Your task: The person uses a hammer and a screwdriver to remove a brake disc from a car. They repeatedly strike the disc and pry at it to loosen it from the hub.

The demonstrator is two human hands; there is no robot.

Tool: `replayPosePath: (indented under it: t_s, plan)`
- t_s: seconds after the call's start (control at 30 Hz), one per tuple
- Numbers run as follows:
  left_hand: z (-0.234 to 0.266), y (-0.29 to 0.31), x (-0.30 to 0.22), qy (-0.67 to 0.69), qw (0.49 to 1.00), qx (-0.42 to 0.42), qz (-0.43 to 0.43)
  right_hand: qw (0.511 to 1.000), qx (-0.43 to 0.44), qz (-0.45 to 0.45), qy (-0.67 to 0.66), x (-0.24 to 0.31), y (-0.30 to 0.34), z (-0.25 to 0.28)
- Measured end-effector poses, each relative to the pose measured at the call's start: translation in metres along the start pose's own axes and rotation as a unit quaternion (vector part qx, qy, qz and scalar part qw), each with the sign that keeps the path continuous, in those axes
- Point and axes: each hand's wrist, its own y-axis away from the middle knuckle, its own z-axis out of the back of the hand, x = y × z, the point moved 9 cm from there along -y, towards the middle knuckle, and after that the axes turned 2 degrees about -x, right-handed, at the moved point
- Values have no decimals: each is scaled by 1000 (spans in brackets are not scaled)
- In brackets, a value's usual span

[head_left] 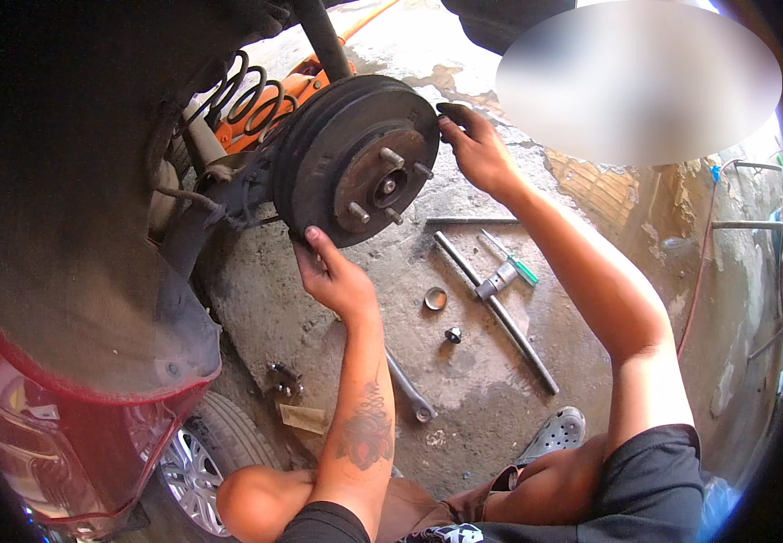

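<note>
A dark, greasy brake drum (314, 185) sits on the axle end under the wheel arch. Several wheel studs stand out from its rusty hub face (369, 172). My left hand (339, 279) grips the drum's lower edge, thumb up against its outer face and the other fingers hidden behind. On the far right rim, my right hand (482, 154) has its blackened fingers bent against the drum's edge. Behind the drum are a coil spring (260, 104) and an orange jack (301, 89).
On the concrete lie a long bar (522, 353) with a socket (497, 281), a green-handled screwdriver (524, 271), another bar (473, 220), a wrench (408, 387), a round cap (436, 298), a nut (453, 335) and several small fasteners (287, 380). A wheel (197, 475) lies beside the red bumper (66, 434).
</note>
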Motion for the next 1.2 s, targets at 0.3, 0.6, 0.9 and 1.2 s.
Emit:
replayPosePath:
  t_s: [0.3,0.6,0.9,1.2]
  plan:
    - [-8,13,25,77,993,54,76,992,53,104,39,32,-2,-4]
    - [-15,39,86,129,939,97,305,967,25,229,107,70,2,-2]
    - [-24,42,95,178,920,109,331,987,23,135,89,25,4,13]
    - [-9,29,81,183,909,148,343,945,84,-76,308,-196,22,35]
